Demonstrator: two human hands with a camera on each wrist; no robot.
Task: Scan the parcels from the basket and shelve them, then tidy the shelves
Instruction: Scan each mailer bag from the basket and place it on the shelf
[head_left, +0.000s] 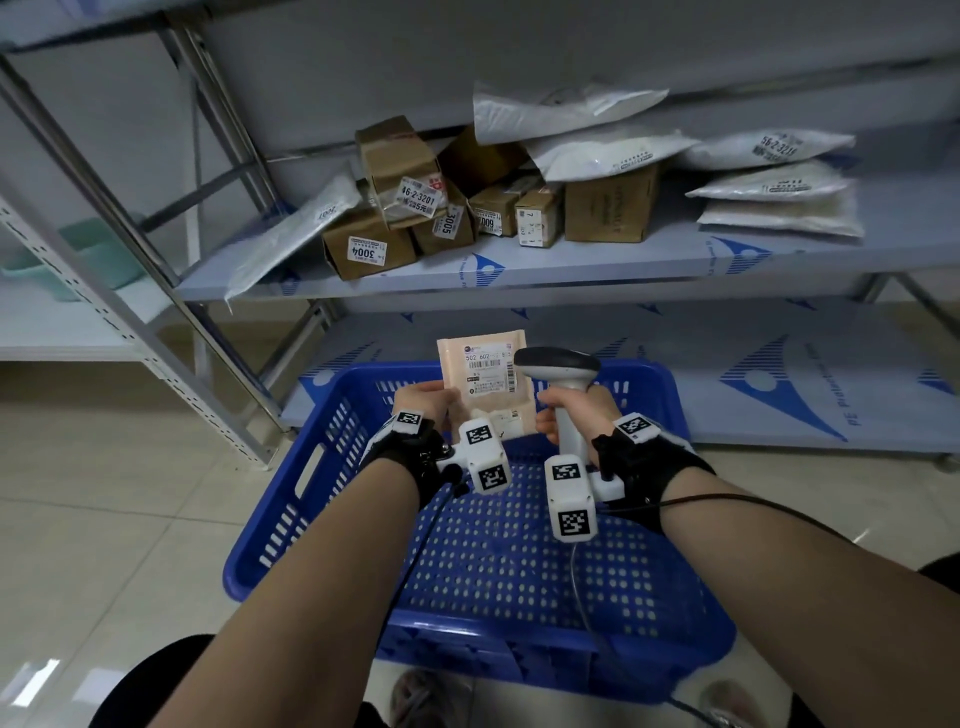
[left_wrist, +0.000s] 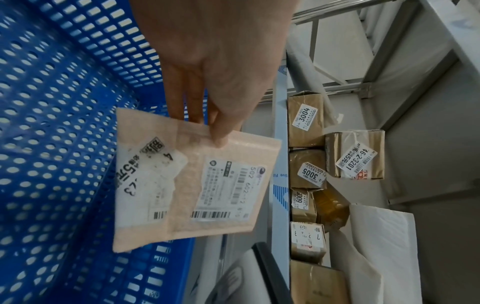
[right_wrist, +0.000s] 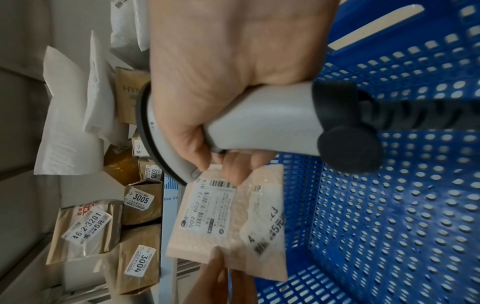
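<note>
While it is held above the far end of the blue perforated plastic basket (head_left: 322, 467), the flat pinkish-beige padded mailer parcel (head_left: 485, 387) is pinched at one edge by the left hand (head_left: 423, 402), the thumb (left_wrist: 221, 131) being pressed on its front face and the fingers lying behind it. Two white printed labels are carried on the front of the parcel: a shipping label with barcodes and the digits "502 602", and a second, partly torn one beside it. The labelled face is turned up toward the head camera.

Just beside the parcel's right edge, a white and dark grey handheld barcode scanner (head_left: 558, 384) is gripped by the right hand (head_left: 571, 410), whose fingers are wrapped round the handle. The scanner's dark head is held level with the parcel's upper part, and a dark coiled cable is seen leaving the base of the handle in the right wrist view.

Beyond the basket, a grey metal shelf rack (head_left: 571, 260) is seen. On its middle shelf, brown cardboard boxes (head_left: 608, 208) marked with stickers such as "3004", "3005" and "46-2-3201" are crowded together, and white plastic mailer bags (head_left: 774, 187) are stacked over and beside them. The basket is set on a pale tiled floor (head_left: 104, 493).
</note>
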